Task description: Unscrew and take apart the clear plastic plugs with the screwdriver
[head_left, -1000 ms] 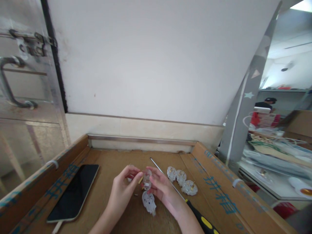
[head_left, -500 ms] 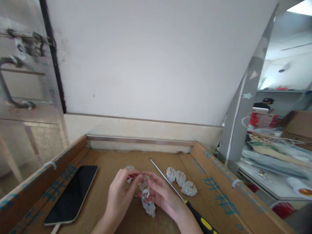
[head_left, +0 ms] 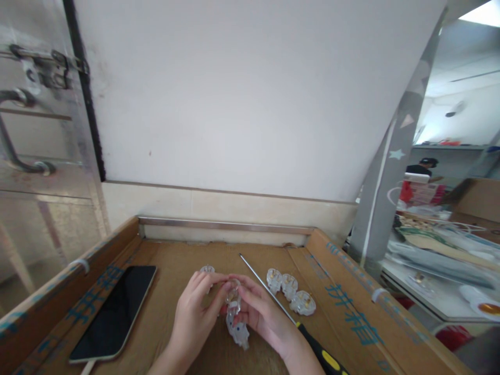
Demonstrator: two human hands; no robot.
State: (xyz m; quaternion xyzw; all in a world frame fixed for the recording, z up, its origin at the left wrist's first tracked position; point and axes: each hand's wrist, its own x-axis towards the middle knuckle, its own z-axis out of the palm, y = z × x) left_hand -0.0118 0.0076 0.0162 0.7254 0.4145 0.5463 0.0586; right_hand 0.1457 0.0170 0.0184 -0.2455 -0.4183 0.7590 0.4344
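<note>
Between both hands is a clear round plastic plug piece [head_left: 233, 298], pinched by the fingertips. My left hand [head_left: 199, 307] grips its left side, with thumb and forefinger closed. My right hand [head_left: 258, 307] closes on it from the right. Just below the fingers shows another clear plastic piece [head_left: 237, 332] with small dark dots; whether it joins the held one I cannot tell. Behind my left hand, a clear plug piece [head_left: 207, 269] is partly covered. Right of my hands lie several clear plug pieces with brass-coloured metal parts, among them an oval one [head_left: 303, 303].
A screwdriver [head_left: 320, 350] with a black and yellow handle lies slanting beside my right forearm. At left a phone [head_left: 115, 312] rests with a cable attached. Cardboard walls [head_left: 347, 291] edge the work surface. A person [head_left: 422, 167] is far off at right.
My left hand has shifted slightly right, closer to my right hand, and the fingertips cover more of the held piece. The other pieces and the screwdriver have stayed in place.
</note>
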